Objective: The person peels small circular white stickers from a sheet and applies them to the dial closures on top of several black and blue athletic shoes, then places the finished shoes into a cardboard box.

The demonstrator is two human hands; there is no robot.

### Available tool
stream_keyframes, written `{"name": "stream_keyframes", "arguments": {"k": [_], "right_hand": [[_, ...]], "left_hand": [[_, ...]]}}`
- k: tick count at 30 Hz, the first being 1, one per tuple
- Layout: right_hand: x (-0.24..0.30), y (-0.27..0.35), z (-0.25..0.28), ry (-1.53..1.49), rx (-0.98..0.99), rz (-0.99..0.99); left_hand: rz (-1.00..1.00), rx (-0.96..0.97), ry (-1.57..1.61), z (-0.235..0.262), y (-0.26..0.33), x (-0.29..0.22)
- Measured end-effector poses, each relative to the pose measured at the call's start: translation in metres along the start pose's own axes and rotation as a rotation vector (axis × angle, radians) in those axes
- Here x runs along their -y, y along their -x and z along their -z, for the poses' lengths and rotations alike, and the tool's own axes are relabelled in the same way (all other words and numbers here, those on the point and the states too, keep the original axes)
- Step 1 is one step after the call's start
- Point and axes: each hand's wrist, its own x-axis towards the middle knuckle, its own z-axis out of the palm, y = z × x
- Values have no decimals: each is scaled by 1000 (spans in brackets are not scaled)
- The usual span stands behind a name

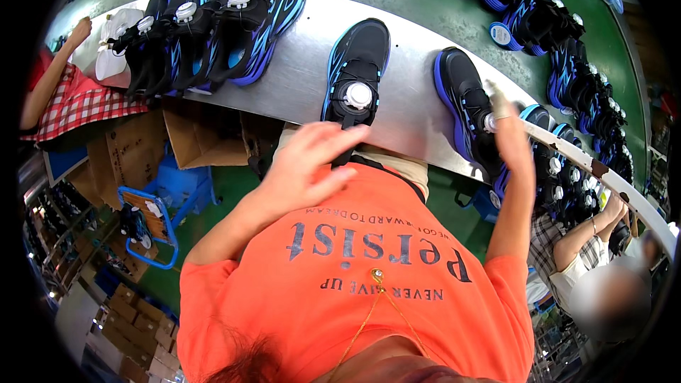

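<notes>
Middle shoe (360,46): it is standing upright on the surface (408,92), its toe pointing to the far edge, its heel (347,118) lying close to the near edge.
Right shoe (457,74): it is standing to the right, apart from the middle shoe, its heel also facing the near edge.
Weight: both are looking light enough for one hand.
Upper (365,34): it is seeming soft, probably giving under a squeeze.
Sole (443,92): it is seeming stiffer and is offering sure hold along its sides.
Dial (357,96): it is looking hard, perhaps fragile, so not suiting for lifting.
Left hand (301,167): its grip is hanging beside the middle shoe's heel, thumb and fingers spreading apart; whether touching, I cannot tell.
Right hand (509,131): its grip is meeting the right shoe's outer side; blur is hiding whether it is clamping.
</notes>
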Motion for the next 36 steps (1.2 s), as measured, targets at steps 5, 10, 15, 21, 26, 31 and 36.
{"name": "stream_keyframes", "arguments": {"k": [5, 10, 15, 21, 26, 31, 36], "right_hand": [[49, 12, -63, -200, 58, 156], [72, -15, -56, -17, 251, 277], [223, -108, -61, 288, 43, 759], [265, -243, -191, 861, -73, 772], [290, -260, -149, 181, -28, 719], [248, -204, 23, -835, -46, 640], [156, -115, 85, -797, -183, 684]], "left_hand": [[-72, 292, -144, -34, -24, -4], [12, 136, -497, -76, -29, 16], [-97, 69, -280, -49, -40, 21], [-214, 150, -137, 7, -55, 14], [-61, 110, 85, 63, -62, 7], [-160, -7, 2, 137, -100, -21], [-134, -178, -483, 185, -181, 3]]}}
